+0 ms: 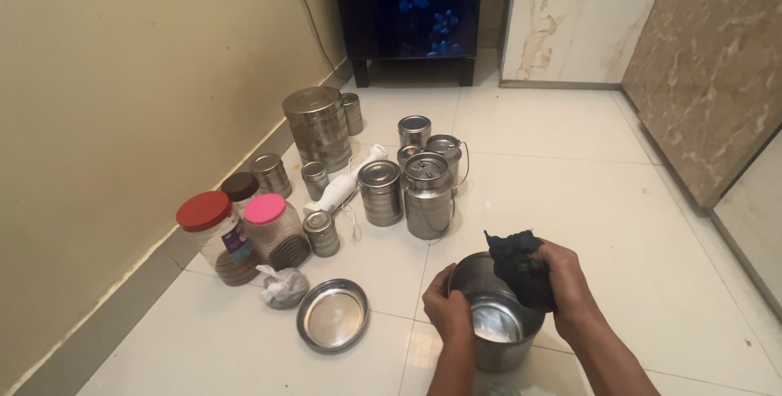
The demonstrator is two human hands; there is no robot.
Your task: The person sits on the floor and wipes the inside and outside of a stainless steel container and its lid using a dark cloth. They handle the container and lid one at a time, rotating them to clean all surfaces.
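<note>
Right hand (568, 282) has its grip closed tight round a crumpled dark cloth (520, 259), pressed on the rim of an open steel pot (497, 319) at lower centre of the frame. Left hand (446, 306) curls over the pot's near-left rim, fingers clamped on the edge. The pot is round, smooth, shiny inside, standing on the pale glossy tiled floor (570, 168); its base is cut off by the forearms and the bottom edge.

Just left lies a shallow round steel lid (331, 314), and beside that a knotted clear plastic bag (283, 286), contents hard to make out. Further left, two ribbed clear jars: one red-capped (213, 233) with a small coloured label on its side, one pink-capped (274, 229). Behind them, a brown-capped jar (240, 187), half hidden. Mid-frame, a steel milk can (428, 196) with a wire handle, lidded steel canisters around it, a white hand blender (342, 188) lying flat, and a big banded steel drum (318, 127). Top centre, a dark cabinet with blue flowers (419, 5), its top cut off.
</note>
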